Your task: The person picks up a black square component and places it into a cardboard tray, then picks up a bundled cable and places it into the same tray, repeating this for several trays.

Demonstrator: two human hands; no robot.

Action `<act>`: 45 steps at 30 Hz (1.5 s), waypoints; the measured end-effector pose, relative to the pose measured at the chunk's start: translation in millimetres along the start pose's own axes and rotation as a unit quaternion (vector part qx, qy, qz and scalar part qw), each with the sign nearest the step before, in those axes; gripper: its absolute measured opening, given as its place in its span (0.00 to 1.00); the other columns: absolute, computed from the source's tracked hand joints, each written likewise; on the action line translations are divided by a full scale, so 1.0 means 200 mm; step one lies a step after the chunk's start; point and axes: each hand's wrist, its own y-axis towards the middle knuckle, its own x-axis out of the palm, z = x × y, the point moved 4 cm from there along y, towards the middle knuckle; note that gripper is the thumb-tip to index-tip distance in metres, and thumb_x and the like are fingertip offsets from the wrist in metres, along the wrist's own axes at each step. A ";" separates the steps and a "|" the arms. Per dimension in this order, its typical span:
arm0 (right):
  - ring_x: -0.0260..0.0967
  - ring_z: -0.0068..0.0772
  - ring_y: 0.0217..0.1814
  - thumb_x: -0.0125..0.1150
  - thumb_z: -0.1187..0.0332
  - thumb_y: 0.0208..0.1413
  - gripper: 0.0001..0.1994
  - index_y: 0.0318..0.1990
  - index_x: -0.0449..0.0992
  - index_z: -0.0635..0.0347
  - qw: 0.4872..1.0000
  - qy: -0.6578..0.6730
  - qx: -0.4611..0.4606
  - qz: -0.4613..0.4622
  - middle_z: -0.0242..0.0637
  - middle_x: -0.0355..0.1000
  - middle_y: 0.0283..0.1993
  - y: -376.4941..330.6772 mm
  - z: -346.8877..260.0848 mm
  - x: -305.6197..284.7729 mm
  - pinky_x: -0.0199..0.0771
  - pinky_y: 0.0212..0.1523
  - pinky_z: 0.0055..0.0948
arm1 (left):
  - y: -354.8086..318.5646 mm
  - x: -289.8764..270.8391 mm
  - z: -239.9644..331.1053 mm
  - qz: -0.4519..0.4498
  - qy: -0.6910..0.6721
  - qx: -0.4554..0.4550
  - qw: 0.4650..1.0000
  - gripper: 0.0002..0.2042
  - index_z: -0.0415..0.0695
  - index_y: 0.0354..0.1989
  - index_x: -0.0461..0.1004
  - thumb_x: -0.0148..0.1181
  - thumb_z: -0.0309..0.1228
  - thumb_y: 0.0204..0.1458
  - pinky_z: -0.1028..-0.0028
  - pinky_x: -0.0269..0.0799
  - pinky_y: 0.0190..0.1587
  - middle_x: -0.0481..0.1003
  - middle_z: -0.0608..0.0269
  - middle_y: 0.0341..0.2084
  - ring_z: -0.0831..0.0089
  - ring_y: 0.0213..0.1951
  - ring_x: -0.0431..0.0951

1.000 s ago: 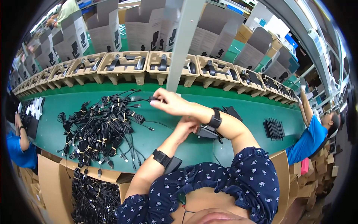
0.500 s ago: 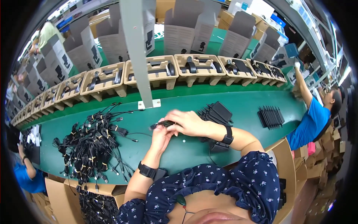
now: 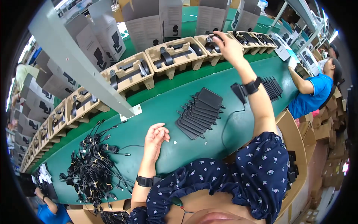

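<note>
My right hand [image 3: 230,47] reaches far across the table to a brown molded tray [image 3: 198,40]. Its finger and thumb are bent around something dark at the tray's top, too small to make out. Black curved parts lie in that tray. My left hand [image 3: 156,140] rests low over the green table [image 3: 179,156], fingers loosely curled and apart, holding nothing. Right of it is a fanned stack of flat black plates [image 3: 199,114]. To its left spreads a heap of black cables [image 3: 93,164] tied in bundles.
A line of trays with black parts [image 3: 128,72] runs along the far side, with grey printed boxes [image 3: 143,26] behind. A slanting metal post [image 3: 82,59] crosses the left. At right are another plate stack [image 3: 271,89] and a person in blue [image 3: 313,89]. A cardboard box [image 3: 298,149] stands beside me.
My hands have parted; both were together on a small black cable bundle. The right one has gone far forward to a tray, while the left one is now without the bundle. The view has turned.
</note>
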 end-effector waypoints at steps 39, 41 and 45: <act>0.68 0.52 0.41 0.56 0.64 0.47 0.12 0.36 0.68 0.60 0.989 -0.118 0.052 -0.072 0.49 0.71 0.35 0.35 0.41 0.75 0.68 0.41 0.44 | -0.01 -0.05 0.00 0.019 -0.035 -0.030 0.999 0.11 0.38 0.45 0.63 0.48 0.22 0.53 0.76 0.66 0.37 0.70 0.58 0.32 0.73 0.32 0.70; 0.68 0.52 0.40 0.57 0.62 0.47 0.12 0.35 0.68 0.59 0.992 -0.104 0.065 -0.016 0.49 0.71 0.34 0.33 0.47 0.79 0.68 0.40 0.45 | 0.01 -0.05 -0.01 0.020 -0.029 -0.037 0.999 0.11 0.38 0.45 0.62 0.48 0.23 0.53 0.76 0.66 0.37 0.70 0.58 0.32 0.73 0.31 0.70; 0.68 0.47 0.43 0.53 0.56 0.50 0.14 0.37 0.73 0.56 0.982 -0.187 -0.020 0.019 0.46 0.70 0.37 0.30 0.63 0.70 0.68 0.41 0.43 | 0.06 -0.02 -0.01 -0.011 -0.011 -0.027 1.000 0.11 0.38 0.46 0.62 0.48 0.24 0.54 0.76 0.67 0.36 0.70 0.58 0.31 0.73 0.31 0.70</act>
